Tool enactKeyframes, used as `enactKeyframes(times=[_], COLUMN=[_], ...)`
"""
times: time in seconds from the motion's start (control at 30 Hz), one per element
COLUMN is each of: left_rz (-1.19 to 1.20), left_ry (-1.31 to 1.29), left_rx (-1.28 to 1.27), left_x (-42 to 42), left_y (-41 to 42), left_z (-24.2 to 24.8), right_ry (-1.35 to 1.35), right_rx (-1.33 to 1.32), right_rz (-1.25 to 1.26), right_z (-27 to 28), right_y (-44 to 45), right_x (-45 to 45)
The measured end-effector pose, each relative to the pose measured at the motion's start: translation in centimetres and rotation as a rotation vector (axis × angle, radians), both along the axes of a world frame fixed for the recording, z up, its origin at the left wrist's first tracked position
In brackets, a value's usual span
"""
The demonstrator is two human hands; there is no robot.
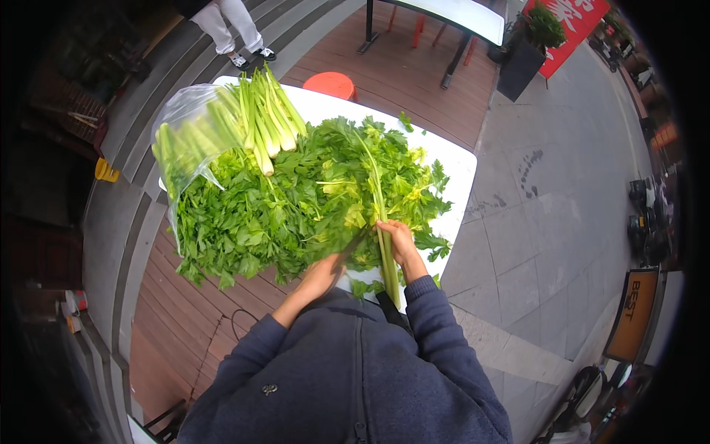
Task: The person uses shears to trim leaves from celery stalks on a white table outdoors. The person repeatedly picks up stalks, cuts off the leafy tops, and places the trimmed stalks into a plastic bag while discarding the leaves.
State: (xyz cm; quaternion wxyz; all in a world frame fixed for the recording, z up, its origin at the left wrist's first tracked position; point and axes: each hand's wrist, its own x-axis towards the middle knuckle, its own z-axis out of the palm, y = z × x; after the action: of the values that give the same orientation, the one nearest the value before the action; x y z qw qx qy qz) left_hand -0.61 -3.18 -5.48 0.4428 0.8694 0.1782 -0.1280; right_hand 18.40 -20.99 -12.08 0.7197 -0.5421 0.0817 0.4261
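My right hand (400, 244) grips a bunch of celery stalks (390, 275), whose lower end points toward my body and whose thin stem runs up over the leaves. A dark, blurred blade, apparently a knife (355, 245), is held in my left hand (320, 275). Its tip is close to the stalks by my right fingers; whether it touches them I cannot tell. A broad heap of celery leaves (249, 222) covers much of the white table (457, 166). Several pale-ended celery stalks (272, 125) lie at the far left, partly inside a clear plastic bag (186, 114).
An orange stool (330, 84) stands just beyond the table. Farther off are another table (460, 16), a dark planter (521, 69) and a red sign (571, 33). A person (236, 28) stands near the steps (166, 94) at the far left.
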Motion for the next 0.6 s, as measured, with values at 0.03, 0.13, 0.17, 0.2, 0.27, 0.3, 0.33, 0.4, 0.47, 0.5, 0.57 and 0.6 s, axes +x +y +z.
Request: enactKeyframes(times=[0.03,0.13,0.17,0.2,0.27,0.3,0.33,0.4,0.47,0.5,0.57,0.6], left_rz=[-0.004,-0.064,-0.088,-0.112,-0.145,-0.154,-0.163,-0.171,-0.177,-0.177,-0.181,-0.186], left_ry=[-0.026,-0.029,-0.026,-0.023,-0.005,0.011,0.027,0.032,0.032,0.029,0.029,0.031], left_rx=[0.015,0.181,0.21,0.241,0.299,0.326,0.353,0.381,0.405,0.415,0.43,0.435], left_x=[0.1,0.8,1.1,1.3,1.7,1.8,1.9,1.9,1.9,1.8,1.7,1.7], left_y=[0.0,-0.2,-0.1,0.0,0.0,0.0,0.0,-0.1,-0.2,-0.2,-0.2,-0.2], left_z=[0.1,0.3,0.5,0.8,1.4,1.7,2.0,2.5,2.7,2.7,2.6,2.5], right_ry=[0.01,-0.06,-0.07,-0.08,-0.077,-0.071,-0.065,-0.055,-0.048,-0.034,-0.007,-0.005], right_rx=[0.005,0.052,0.057,0.063,0.077,0.08,0.083,0.098,0.121,0.13,0.147,0.148], right_rz=[-0.007,0.01,0.011,0.013,0.007,0.005,0.002,-0.014,-0.041,-0.045,-0.052,-0.029], right_z=[0.3,-1.0,-1.3,-1.5,-1.8,-1.9,-2.0,-2.2,-2.2,-2.0,-1.5,-1.2], right_y=[0.0,-0.3,-0.4,-0.2,-0.2,-0.3,-0.4,-0.6,-0.6,-0.6,-0.8,-0.8], right_x=[-0.2,-0.5,-0.7,-1.0,-1.2,-1.1,-1.1,-1.1,-1.2,-1.2,-1.3,-1.3])
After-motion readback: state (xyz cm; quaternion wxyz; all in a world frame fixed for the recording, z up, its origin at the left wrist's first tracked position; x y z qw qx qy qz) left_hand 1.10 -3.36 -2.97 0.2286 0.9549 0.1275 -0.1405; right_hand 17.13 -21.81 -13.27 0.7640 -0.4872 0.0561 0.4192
